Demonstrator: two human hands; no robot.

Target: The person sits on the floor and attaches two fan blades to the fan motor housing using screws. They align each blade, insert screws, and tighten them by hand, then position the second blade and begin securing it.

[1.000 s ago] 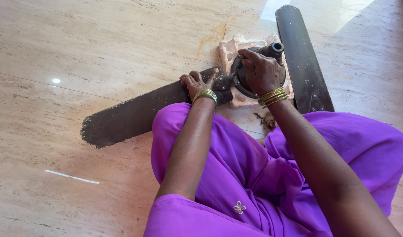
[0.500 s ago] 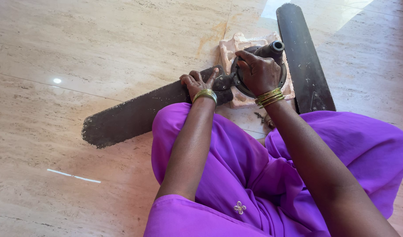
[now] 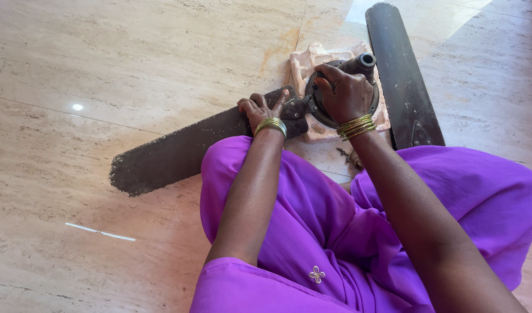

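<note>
Two hands on a dismantled ceiling fan, floor, upper centre of the frame

Left hand (image 3: 259, 108) presses flat, fingers apart, on the dark fan blade (image 3: 179, 152); beyond, right hand (image 3: 342, 93) grip closed over the motor hub (image 3: 367, 64), which rests on pink cloth (image 3: 303, 64); second blade (image 3: 402, 75) upper right.

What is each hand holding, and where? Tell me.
The left hand presses flat on the fan blade near its bracket end. The right hand grips the fan motor at its rim; any tool in it is hidden.
</note>
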